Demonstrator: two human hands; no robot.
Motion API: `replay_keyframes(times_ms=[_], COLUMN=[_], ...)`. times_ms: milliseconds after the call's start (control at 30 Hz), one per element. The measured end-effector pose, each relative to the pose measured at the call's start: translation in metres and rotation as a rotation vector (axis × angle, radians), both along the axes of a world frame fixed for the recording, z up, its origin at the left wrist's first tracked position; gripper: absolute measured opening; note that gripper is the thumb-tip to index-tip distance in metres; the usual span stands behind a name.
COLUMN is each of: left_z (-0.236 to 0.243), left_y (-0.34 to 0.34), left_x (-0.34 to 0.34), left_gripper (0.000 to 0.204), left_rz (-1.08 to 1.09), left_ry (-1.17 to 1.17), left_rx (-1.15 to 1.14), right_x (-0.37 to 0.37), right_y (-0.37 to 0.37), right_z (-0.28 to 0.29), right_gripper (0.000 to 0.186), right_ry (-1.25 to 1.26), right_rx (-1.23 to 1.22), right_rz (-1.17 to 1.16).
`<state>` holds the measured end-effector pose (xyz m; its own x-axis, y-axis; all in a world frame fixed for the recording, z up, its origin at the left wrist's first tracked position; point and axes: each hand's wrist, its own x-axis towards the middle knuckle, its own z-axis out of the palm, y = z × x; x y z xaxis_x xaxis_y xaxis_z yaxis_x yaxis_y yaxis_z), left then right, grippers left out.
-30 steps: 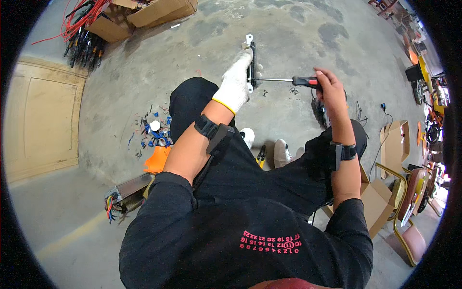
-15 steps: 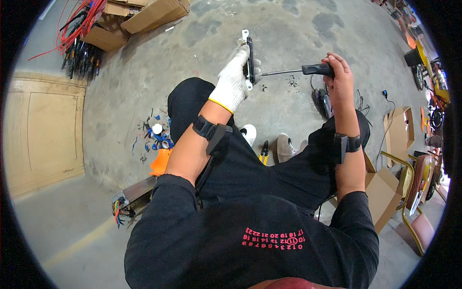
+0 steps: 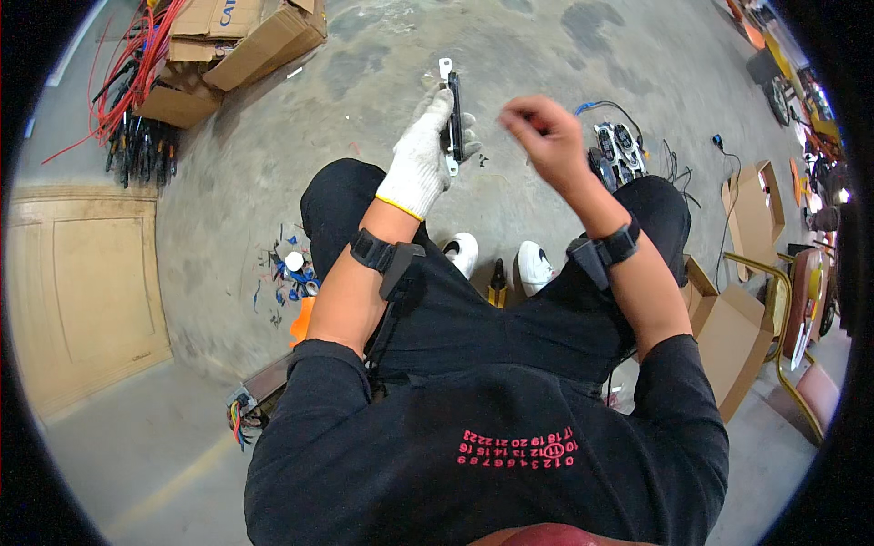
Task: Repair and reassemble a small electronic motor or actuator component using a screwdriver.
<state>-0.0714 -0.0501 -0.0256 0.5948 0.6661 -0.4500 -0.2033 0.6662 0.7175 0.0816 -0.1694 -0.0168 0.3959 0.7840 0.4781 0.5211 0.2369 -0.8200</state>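
Observation:
My left hand [image 3: 421,146], in a white knit glove, is closed round a narrow black bar with pale end tabs [image 3: 456,114], held upright above the floor. Gloved fingers show on both sides of the bar. A short way to its right is my bare right hand [image 3: 546,136], fingers curled in and thumb side turned away. What it holds, if anything, is hidden by the fingers. No screwdriver shows in it.
Right of my hands lie a silver-and-black device with round parts [image 3: 619,150] and cables. Between my shoes is a yellow-and-black tool [image 3: 497,284]. Blue scraps and a white round piece [image 3: 293,261] lie left. Cardboard boxes [image 3: 264,55] stand far left; an open carton [image 3: 737,332] sits right.
My right hand has come left toward the bar, and the black-handled screwdriver it held is out of sight. The left hand still grips the bar. The view has shifted slightly.

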Motion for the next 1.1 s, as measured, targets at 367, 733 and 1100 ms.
replay_keyframes(times_ms=[367, 733, 1100], left_z=[-0.008, 0.008, 0.006], left_y=[0.000, -0.009, -0.008], left_x=[-0.002, 0.004, 0.005], left_gripper=[0.021, 0.023, 0.023], left_rz=[-0.024, -0.034, -0.038], left_ry=[-0.082, -0.026, -0.033], left_rx=[0.073, 0.070, 0.070], right_x=[-0.030, -0.034, -0.032], right_y=[0.009, 0.004, 0.005], right_z=[-0.018, -0.014, -0.014], right_gripper=[0.016, 0.012, 0.012], right_ry=[-0.383, -0.346, -0.294], right_rx=[-0.068, -0.086, -0.128], right_rz=[0.199, 0.174, 0.224])
